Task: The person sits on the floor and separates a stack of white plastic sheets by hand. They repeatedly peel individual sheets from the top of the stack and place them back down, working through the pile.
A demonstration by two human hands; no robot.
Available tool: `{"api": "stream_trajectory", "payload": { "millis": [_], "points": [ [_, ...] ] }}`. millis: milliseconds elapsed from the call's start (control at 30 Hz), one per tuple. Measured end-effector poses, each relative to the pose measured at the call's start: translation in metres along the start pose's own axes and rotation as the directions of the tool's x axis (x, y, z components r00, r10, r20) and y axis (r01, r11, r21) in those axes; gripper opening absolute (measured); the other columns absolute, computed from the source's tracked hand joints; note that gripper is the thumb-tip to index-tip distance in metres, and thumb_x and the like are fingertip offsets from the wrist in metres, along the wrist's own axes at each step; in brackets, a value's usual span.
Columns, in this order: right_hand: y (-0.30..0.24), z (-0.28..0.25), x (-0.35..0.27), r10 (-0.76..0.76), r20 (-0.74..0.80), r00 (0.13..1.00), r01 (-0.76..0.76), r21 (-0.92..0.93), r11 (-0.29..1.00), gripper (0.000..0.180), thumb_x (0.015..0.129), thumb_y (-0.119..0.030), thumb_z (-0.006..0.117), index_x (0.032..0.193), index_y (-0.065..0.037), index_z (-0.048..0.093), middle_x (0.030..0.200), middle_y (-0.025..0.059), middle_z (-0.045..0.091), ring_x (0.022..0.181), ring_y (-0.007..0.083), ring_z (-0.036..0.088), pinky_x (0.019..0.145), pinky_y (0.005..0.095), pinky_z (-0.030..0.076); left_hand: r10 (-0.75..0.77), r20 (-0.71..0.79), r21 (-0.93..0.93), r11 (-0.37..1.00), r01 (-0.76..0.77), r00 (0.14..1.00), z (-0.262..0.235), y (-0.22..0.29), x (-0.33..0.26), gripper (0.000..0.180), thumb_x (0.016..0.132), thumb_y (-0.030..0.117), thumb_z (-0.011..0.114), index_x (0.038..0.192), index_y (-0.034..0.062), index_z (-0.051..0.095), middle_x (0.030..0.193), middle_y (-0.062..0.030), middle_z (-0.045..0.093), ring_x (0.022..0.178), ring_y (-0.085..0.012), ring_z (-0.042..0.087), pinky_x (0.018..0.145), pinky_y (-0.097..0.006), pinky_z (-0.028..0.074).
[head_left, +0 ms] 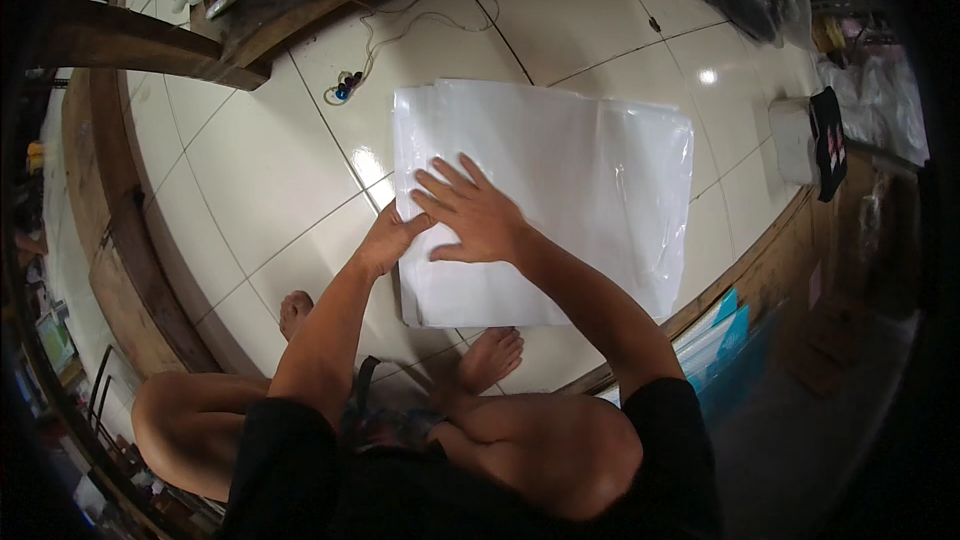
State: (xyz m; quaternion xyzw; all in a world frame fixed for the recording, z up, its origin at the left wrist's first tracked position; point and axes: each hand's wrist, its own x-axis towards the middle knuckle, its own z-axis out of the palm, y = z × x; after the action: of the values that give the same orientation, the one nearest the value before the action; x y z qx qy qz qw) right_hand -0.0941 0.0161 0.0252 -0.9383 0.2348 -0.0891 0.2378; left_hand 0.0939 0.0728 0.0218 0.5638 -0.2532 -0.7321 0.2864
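Note:
A stack of glossy white, slightly see-through plastic sheets (570, 190) lies flat on the tiled floor in front of me. My left hand (385, 242) grips its left edge, thumb on top and the other fingers mostly hidden at the side. Fingers spread, my right hand (478, 218) rests palm down over the left part of the top sheet, close to the left thumb. Creases and shiny wrinkles run along the stack's right side, and its corners do not line up exactly.
Beyond the stack, a thin cord with dark and blue beads (346, 87) lies on the tiles. Wooden beams (150, 230) border the left and far sides. At right are a pale container with a black cloth (828, 145) and blue-and-white packets (715, 340). My bare feet (490, 358) are near the stack.

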Motion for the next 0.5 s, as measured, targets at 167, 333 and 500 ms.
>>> {"api": "stream_trajectory", "payload": {
  "millis": [167,333,500],
  "points": [
    [0.03,-0.043,-0.107,0.191,0.15,0.97,-0.163,-0.18,0.97,0.077,0.075,-0.06,0.063,0.138,-0.021,0.044,0.15,0.0082,0.032,0.139,0.039,0.022,0.113,0.0601,0.011,-0.041,-0.055,0.025,0.999,0.043,0.998,0.006,0.0,0.001,0.041,0.087,0.02,0.066,0.12,-0.0004,0.053,0.103,-0.0108,0.066,0.093,-0.0187,0.063,0.083,-0.033,0.052],
    [0.076,-0.121,-0.282,0.553,0.264,0.79,-0.44,-0.384,0.812,0.069,0.077,-0.04,0.069,0.137,-0.015,0.047,0.151,0.0151,0.028,0.141,0.0421,0.018,0.112,0.0622,0.007,-0.11,-0.085,0.036,0.993,0.113,0.99,0.006,0.009,0.001,0.047,0.087,0.018,0.066,0.124,-0.0054,0.048,0.112,-0.016,0.063,0.097,-0.022,0.063,0.085,-0.034,0.052],
    [0.062,-0.179,-0.373,0.989,-0.126,-0.076,-0.732,-0.666,-0.141,0.058,0.093,-0.046,0.047,0.137,-0.008,0.046,0.151,0.0166,0.028,0.139,0.0393,0.022,0.113,0.0566,0.013,-0.072,-0.064,0.012,0.997,0.073,0.995,0.004,0.004,0.001,0.048,0.087,0.018,0.066,0.125,-0.0046,0.048,0.112,-0.0155,0.063,0.098,-0.0219,0.063,0.087,-0.035,0.051]
  ]
}}
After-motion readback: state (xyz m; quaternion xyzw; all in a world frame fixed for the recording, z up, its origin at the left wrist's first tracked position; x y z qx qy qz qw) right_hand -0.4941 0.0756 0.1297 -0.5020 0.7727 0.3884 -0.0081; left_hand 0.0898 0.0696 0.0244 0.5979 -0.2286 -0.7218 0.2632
